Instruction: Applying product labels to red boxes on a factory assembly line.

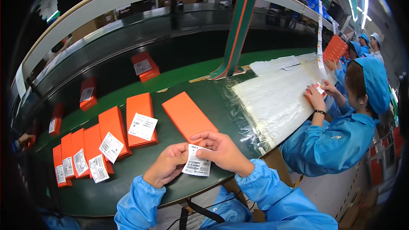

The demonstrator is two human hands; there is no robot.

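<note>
Between my two hands is a white printed label [197, 164] with barcodes, held over the front edge of the green table. My left hand [171, 162] pinches its left side. My right hand [223, 151] grips the upper right part, thumb across the label's face. Just beyond my fingers lies an orange box [187, 115] whose visible top bears no label. To its left stands an orange box [138, 106] with a white label [142, 126] on its lower part. Another orange box [111, 123] beside that one carries a tilted label [111, 147] that sticks out past its edge.
Several more labelled orange boxes [78, 145] line the table's left. Others, such as this box [146, 66], sit on the dark conveyor [183, 44] behind. A green post [238, 30] rises at the back. On the right, a co-worker [341, 123] in blue handles a label over a plastic-covered surface [277, 98].
</note>
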